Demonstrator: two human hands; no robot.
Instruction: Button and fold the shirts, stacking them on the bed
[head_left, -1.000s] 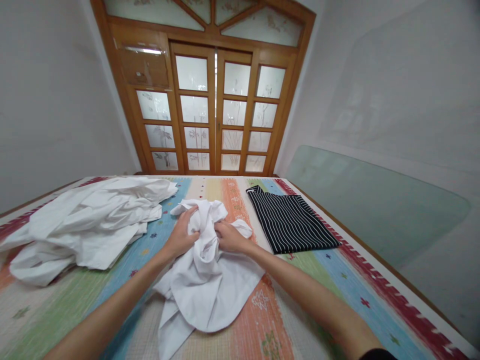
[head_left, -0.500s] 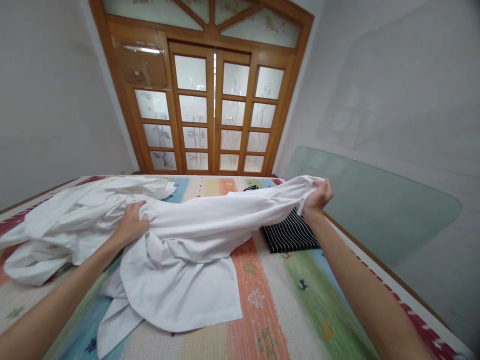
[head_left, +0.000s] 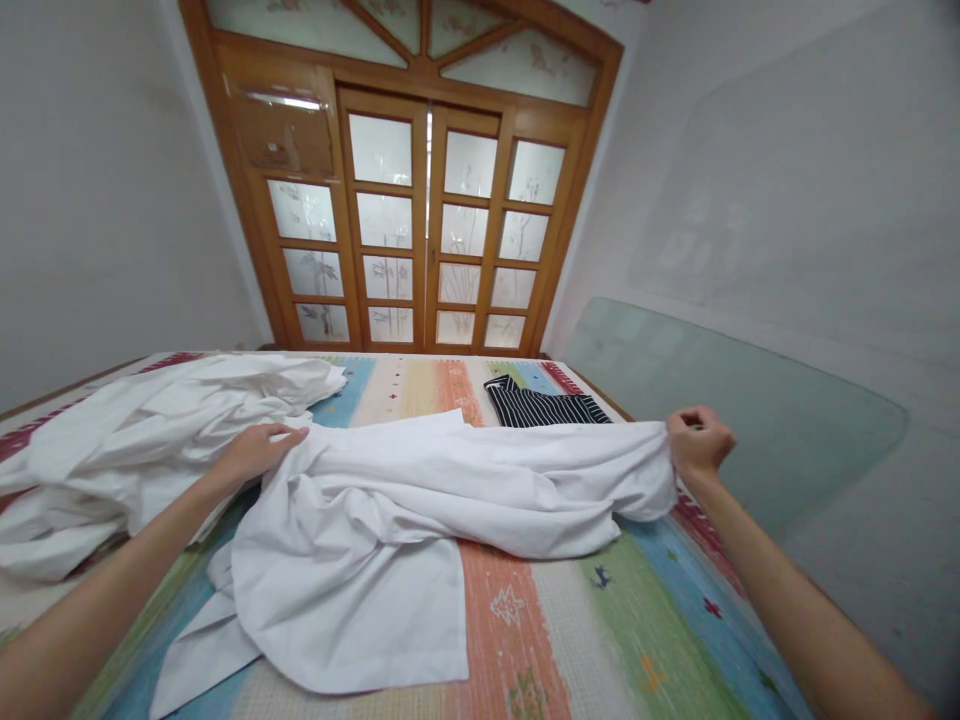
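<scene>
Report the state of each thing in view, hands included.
Wrinkled white cloth: held stretched sideways
Left hand: gripping its left side
Right hand: gripping its right end
White fabric heap: crumpled
Black, white-striped fabric: folded, partly hidden
Multicoloured striped bedcover: spread out
Wood-framed glass doors: narrow bright gap between

A multicoloured striped fabric cover (head_left: 510, 640) bears crumpled white cloth (head_left: 157, 420). Loose white fabric (head_left: 360, 600) and black white-striped cloth (head_left: 551, 408) also lie there.

The left hand (head_left: 262, 450) and right hand (head_left: 700, 443) hold white cloth (head_left: 450, 480) between them.
</scene>
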